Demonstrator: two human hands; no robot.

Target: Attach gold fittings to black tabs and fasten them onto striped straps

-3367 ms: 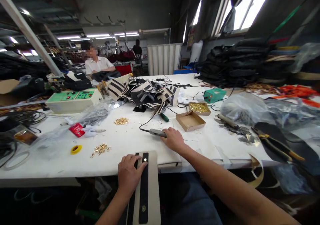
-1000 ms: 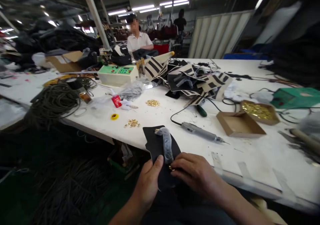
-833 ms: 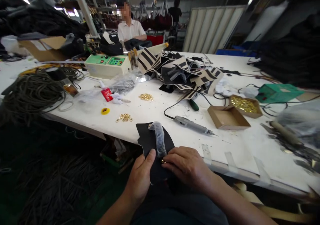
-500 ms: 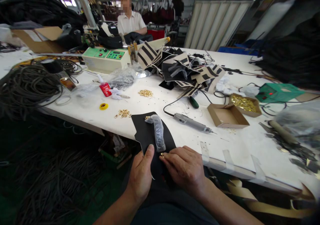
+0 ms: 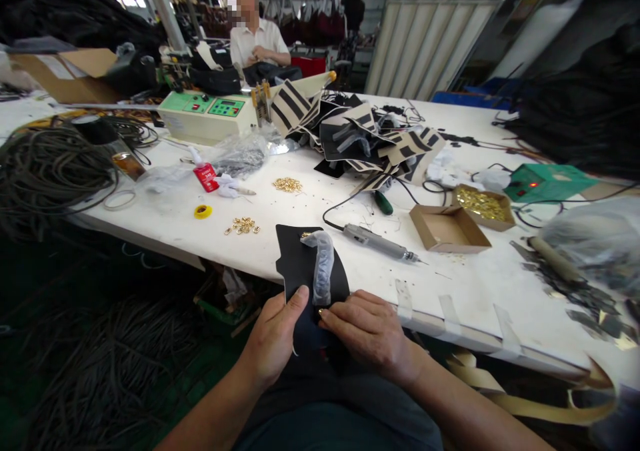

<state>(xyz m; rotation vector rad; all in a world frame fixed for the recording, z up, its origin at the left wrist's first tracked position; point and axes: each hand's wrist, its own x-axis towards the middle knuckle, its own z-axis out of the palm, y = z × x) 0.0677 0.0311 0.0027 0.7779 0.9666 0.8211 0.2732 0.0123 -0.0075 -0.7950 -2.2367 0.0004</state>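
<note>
One black panel is being held between both hands at the near edge of the white table, its far end seen against the tabletop; whether the two touch cannot be told. Its left edge is clamped by the left hand, the thumb laid flat on top, the fingers beneath hidden. And on the other side, a small gold fitting is pinched by the right hand, thumb and fingers drawn together, right beside the near end of a plastic-wrapped strip. That strip is laid lengthwise along the panel, with another bit of gold glimpsed at its far end.

Out on the table, a grey electric screwdriver is laid down, its bit pointed right, near an open cardboard box. Loose gold clasps are scattered just beyond the panel to the left, with a yellow tape roll and a red bottle placed farther left. Striped pieces are heaped behind, and across the table a person in a white shirt is seen.
</note>
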